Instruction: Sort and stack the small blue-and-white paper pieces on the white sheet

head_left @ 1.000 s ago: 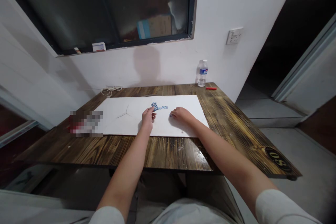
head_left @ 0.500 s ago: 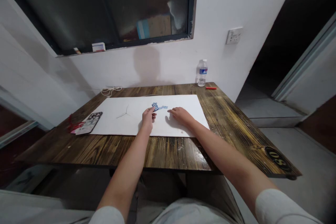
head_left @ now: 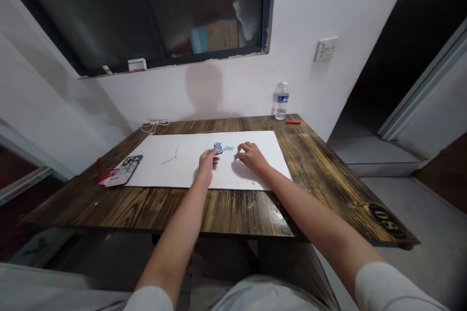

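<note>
Hand, left (head_left: 206,164): I have thumb and finger clamped on the blue piece (head_left: 218,147) by its near edge — probably to keep its face clear.
Hand, right (head_left: 252,157): fingers curled; whether the tips meet or grip anything, I can't tell.
Blue piece: flat-looking, pale bars in blue outline, over the middle of the white board (head_left: 233,182).
White board: lies on the wooden table (head_left: 321,180), likely as plain backing.
Bottle (head_left: 281,100): upright at the back — presumably out of the way.

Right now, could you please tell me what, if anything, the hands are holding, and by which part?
The left hand pinches a blue patterned piece by its near end; whether the right hand holds anything cannot be told.
</note>
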Tool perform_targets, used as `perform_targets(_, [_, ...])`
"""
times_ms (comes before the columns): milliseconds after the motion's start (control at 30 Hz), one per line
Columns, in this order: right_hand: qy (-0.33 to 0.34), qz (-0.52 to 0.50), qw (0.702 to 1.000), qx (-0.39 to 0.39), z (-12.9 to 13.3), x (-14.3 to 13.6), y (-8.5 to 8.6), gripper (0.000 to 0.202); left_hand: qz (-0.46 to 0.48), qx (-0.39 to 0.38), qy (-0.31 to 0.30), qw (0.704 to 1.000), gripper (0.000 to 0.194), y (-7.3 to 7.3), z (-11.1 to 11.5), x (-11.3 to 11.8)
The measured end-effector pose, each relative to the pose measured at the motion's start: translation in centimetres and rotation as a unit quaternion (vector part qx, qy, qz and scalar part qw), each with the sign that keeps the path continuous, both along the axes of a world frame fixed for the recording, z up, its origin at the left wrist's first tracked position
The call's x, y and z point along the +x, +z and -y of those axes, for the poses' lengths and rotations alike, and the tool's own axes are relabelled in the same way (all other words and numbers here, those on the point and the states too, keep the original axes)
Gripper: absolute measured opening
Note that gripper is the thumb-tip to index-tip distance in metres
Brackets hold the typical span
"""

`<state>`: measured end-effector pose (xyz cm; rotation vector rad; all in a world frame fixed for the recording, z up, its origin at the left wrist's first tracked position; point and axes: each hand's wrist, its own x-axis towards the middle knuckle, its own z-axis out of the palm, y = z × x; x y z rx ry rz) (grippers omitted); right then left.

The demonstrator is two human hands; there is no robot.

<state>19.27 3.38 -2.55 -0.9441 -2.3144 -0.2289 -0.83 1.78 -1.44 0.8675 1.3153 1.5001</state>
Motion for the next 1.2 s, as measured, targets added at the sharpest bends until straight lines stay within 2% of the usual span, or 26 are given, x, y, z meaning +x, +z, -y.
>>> perform_targets(100, [0.014, -0.043, 0.999, 0.027, -0.2, -0.1, -0.3, 0.021, -0.032, 0.009, -0.030, 0.999, 0.037, 0.1, 0.3, 0.3])
perform_targets(333, [0.115, -0.130, 0.981, 0.089, -0.3, -0.8, -0.9, 0.028, -0.086, 0.009, -0.103, 0.991, 0.035, 0.2, 0.7, 1.0])
perform_targets(467, [0.127, -0.110, 0.979, 0.113, -0.2, -1.1, -1.0, 0.028, -0.093, 0.016, -0.130, 0.987, 0.035, 0.3, 0.8, 1.1])
perform_targets(600, [0.111, -0.079, 0.983, 0.125, -0.2, -1.2, -1.1, 0.030, -0.073, 0.023, -0.136, 0.988, 0.035, 0.3, 0.8, 1.1])
perform_targets(800, [0.105, -0.084, 0.986, 0.103, -0.4, -1.2, -1.4, 0.037, -0.060, 0.037, -0.138, 0.988, 0.035, 0.4, 0.9, 0.8])
perform_targets(933, [0.106, -0.070, 0.990, 0.058, -0.7, -1.1, -1.6, 0.052, -0.066, 0.041, -0.145, 0.986, 0.038, 0.4, 0.9, 0.8])
perform_targets(1033, [0.093, -0.055, 0.994, 0.027, -0.6, -1.0, -1.5, 0.054, -0.077, 0.044, -0.148, 0.985, 0.039, 0.4, 0.9, 0.9])
perform_targets(1200, [0.062, -0.068, 0.996, -0.006, -0.2, -1.2, -1.0, 0.053, -0.091, 0.056, -0.078, 0.991, 0.039, 0.5, 0.7, 0.9])
